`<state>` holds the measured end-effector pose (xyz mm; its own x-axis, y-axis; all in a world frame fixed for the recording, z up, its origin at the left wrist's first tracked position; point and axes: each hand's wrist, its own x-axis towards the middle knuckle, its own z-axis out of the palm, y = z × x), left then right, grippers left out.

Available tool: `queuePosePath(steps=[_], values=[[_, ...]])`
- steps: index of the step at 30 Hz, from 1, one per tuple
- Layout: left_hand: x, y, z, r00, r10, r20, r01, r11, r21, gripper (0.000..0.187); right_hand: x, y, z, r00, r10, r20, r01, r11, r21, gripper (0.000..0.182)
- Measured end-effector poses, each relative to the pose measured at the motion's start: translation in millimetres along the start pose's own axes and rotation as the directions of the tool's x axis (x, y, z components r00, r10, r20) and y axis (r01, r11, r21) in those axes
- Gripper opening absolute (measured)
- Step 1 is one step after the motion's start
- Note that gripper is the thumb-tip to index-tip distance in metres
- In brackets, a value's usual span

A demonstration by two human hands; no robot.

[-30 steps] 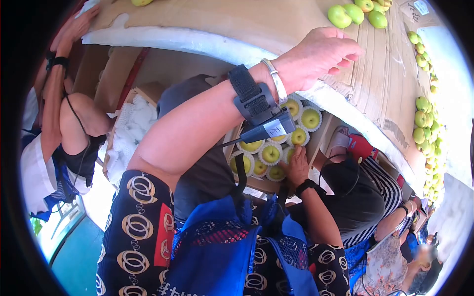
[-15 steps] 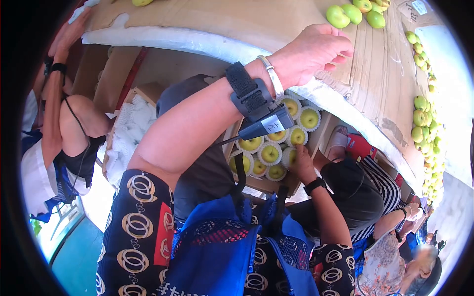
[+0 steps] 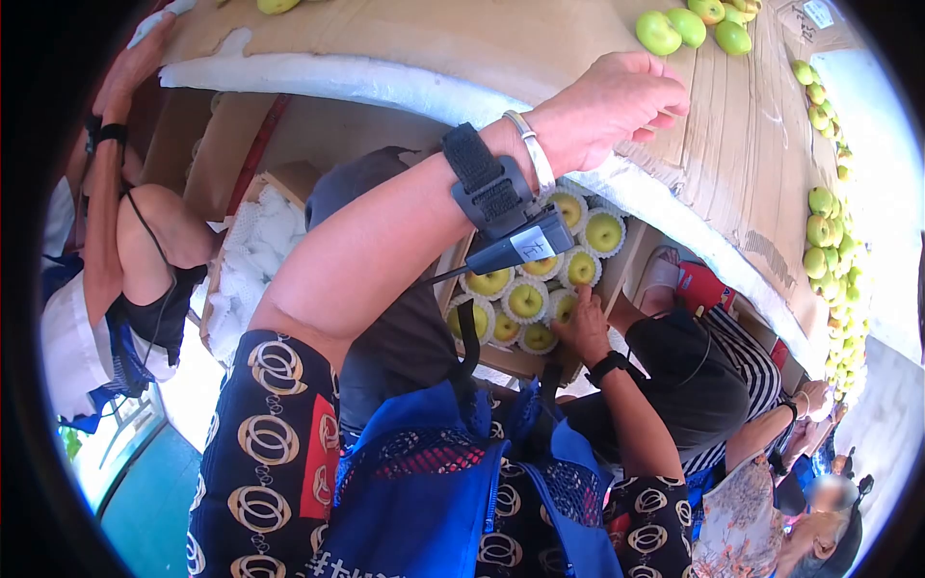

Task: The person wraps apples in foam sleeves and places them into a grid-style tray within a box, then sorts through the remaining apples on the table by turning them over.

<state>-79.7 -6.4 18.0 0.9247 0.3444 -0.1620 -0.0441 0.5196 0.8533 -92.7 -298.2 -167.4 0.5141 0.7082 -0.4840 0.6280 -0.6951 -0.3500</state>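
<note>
My left hand rests on the cardboard-covered tabletop, its fingers loosely curled with nothing visible in them. That wrist carries a silver bangle and a black strap with a small labelled device. Below the table edge, my right hand reaches into a cardboard box of green-yellow apples. Its index finger is stretched out and its fingertips touch an apple in a white foam net, beside the box's right wall. Most apples there sit in foam nets; my left arm hides part of the box.
Loose green apples lie on the tabletop, and more line its right side. White foam nets fill a box at left. Other people sit nearby, including a person's bent knee at left and a striped sleeve at right.
My right hand has shifted slightly down, and its index finger is now stretched out more. My left hand stays in place. At right, a neighbouring person's hand has moved slightly.
</note>
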Motion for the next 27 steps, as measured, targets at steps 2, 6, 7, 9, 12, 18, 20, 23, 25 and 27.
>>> queuePosePath(steps=[2,6,7,9,12,18,20,23,25,27], values=[[0,-1,1,1.0,-0.009,-0.004,0.009,1.0,0.006,0.024,1,2,2,0.991,-0.096,-0.095,0.1,0.994,0.035,0.068],[0,0,3,1.0,-0.021,0.003,0.021,0.999,0.027,0.024,3,3,-2,0.994,-0.084,-0.067,0.088,0.995,0.046,0.066],[0,0,3,1.0,-0.025,0.0,0.025,0.999,0.022,0.025,2,-3,-7,0.999,-0.034,-0.027,0.035,0.999,0.04,0.066],[0,0,2,1.0,-0.03,-0.002,0.03,0.999,0.019,0.025,4,-5,-10,1.0,0.017,0.013,-0.018,0.999,0.034,0.066],[1,-2,2,0.999,-0.032,0.012,0.032,0.999,0.025,0.025,5,5,-12,0.996,-0.092,0.008,0.092,0.995,-0.038,0.068],[0,0,0,0.999,-0.035,0.012,0.035,0.999,0.008,0.024,12,7,-25,0.997,-0.037,0.07,0.037,0.999,0.013,0.067],[0,2,-1,1.0,-0.019,0.013,0.019,1.0,-0.002,0.023,17,3,-37,1.0,-0.019,0.012,0.017,0.992,0.128,0.048],[1,5,-5,1.0,0.015,-0.008,-0.015,1.0,0.001,0.024,31,-11,-86,0.981,0.104,0.164,-0.149,0.946,0.287,0.039],[0,7,-6,0.999,0.025,-0.021,-0.025,1.0,-0.005,0.025,32,-19,-116,0.985,0.052,0.163,-0.111,0.919,0.378,0.033],[0,9,-8,0.999,0.038,-0.039,-0.038,0.999,-0.005,0.025,34,-26,-144,0.984,-0.084,0.156,0.001,0.882,0.472,0.02]])
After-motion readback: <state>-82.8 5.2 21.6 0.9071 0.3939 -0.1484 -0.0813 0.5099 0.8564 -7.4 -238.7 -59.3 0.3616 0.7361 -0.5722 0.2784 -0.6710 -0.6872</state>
